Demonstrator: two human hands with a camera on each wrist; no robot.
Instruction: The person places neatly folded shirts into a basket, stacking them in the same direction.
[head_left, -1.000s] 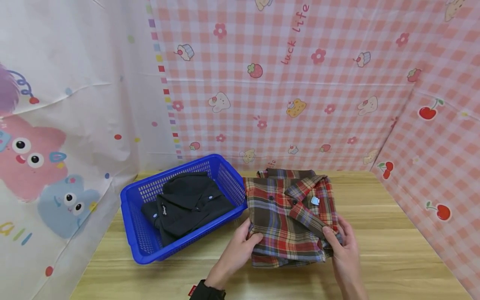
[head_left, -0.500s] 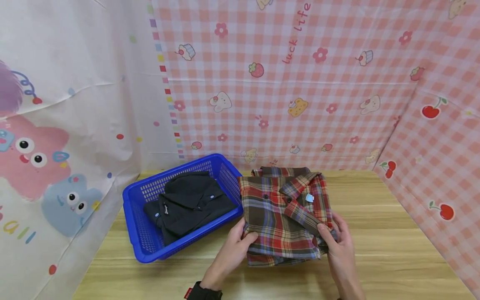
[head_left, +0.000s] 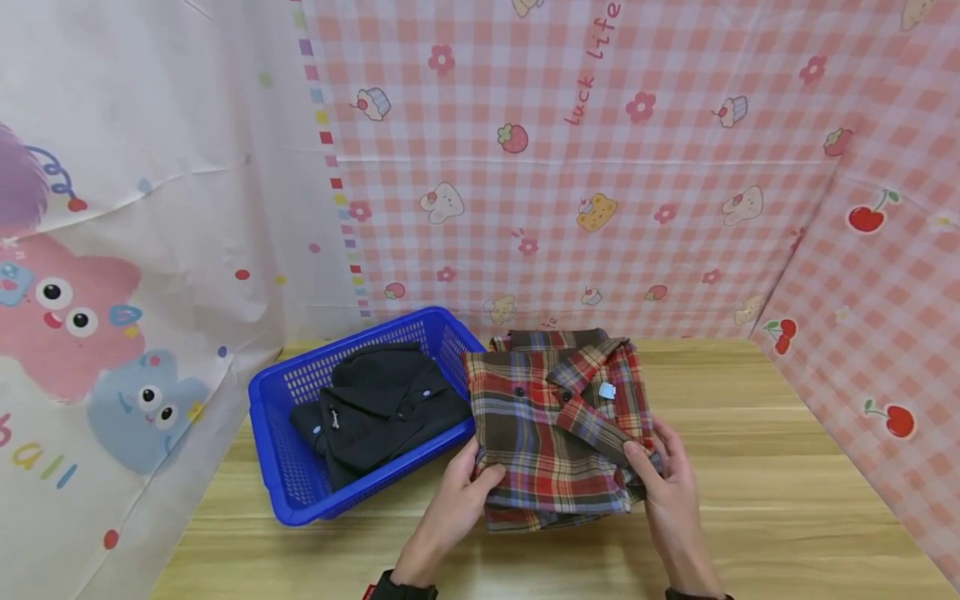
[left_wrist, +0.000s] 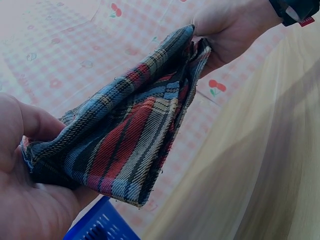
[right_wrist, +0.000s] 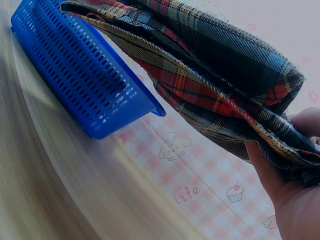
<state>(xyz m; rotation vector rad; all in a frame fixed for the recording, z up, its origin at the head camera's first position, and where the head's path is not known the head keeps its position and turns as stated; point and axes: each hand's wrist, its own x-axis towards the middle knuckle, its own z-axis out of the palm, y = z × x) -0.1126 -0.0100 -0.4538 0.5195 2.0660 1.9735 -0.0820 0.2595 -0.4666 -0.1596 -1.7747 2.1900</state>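
Observation:
A folded plaid shirt (head_left: 555,425) in red, brown and blue, with a collar and a small light tag, is held up in front of me by both hands. My left hand (head_left: 465,490) grips its lower left edge, thumb on top. At the lower right edge my right hand (head_left: 670,487) pinches it the same way, fingers underneath. In both wrist views the shirt's (left_wrist: 125,130) folded layers show edge-on, raised above the table. To the left stands a blue plastic basket (head_left: 268,442) with a folded black shirt (head_left: 390,408) in it. The plaid shirt overlaps the basket's right corner in the head view.
Everything is over a wooden table (head_left: 757,467). A pink checked cloth (head_left: 480,183) hangs as a wall behind and on the right, and a white cartoon-print sheet (head_left: 217,167) hangs on the left.
Both hands have shifted the plaid shirt a little to the left, closer to the basket. Their hold looks the same. The basket and black shirt stay in place.

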